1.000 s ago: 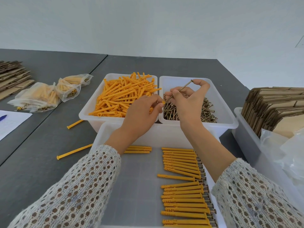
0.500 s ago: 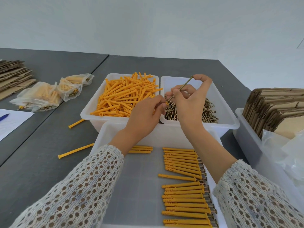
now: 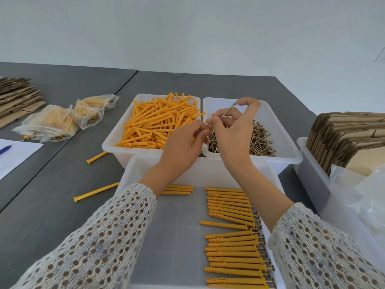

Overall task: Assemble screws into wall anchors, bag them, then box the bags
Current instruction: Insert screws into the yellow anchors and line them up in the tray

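Hands meet over the bins: our right hand pinches a screw w/ tip at an orange anchor gripped by our left hand. Assembled anchors lie in the near tray; filled bags on tabletop, left.

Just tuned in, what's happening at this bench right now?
A person is fitting a screw into an orange wall anchor. The right hand pinches the screw, the left hand holds the anchor, above the two bins. Finished pieces lie in rows in the near tray; some filled bags sit left.
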A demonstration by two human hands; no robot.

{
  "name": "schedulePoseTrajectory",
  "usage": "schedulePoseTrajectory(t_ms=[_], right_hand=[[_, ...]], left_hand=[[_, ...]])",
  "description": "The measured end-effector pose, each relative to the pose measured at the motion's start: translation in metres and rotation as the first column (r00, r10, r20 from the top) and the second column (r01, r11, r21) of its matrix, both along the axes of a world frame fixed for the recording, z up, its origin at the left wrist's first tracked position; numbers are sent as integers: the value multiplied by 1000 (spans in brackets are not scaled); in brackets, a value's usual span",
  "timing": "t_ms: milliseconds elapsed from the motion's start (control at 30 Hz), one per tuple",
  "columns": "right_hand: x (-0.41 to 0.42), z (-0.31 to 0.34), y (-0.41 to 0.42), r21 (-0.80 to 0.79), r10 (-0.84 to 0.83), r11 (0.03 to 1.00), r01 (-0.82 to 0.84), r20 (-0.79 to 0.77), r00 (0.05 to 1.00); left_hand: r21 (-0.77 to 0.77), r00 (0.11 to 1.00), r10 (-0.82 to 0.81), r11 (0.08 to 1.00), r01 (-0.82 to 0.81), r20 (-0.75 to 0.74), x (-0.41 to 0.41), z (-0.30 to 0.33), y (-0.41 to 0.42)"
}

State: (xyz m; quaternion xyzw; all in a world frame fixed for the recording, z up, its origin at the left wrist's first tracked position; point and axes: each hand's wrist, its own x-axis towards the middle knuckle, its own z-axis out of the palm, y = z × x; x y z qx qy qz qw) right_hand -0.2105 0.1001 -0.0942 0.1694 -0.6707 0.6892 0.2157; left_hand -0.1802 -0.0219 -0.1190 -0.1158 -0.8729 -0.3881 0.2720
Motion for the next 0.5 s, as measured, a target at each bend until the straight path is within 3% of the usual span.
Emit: schedulePoseTrajectory(t_ms=[233,500], right_hand=[[6,-14,-10,356,123,932,-66,-141,982],[6,-16,-14,450,88,891,-63,-36,995]], left_hand=[[185,1000,-3,983,5,-8,0,6,0],[422,997,76,904,-66,-7,-4,16,-9]])
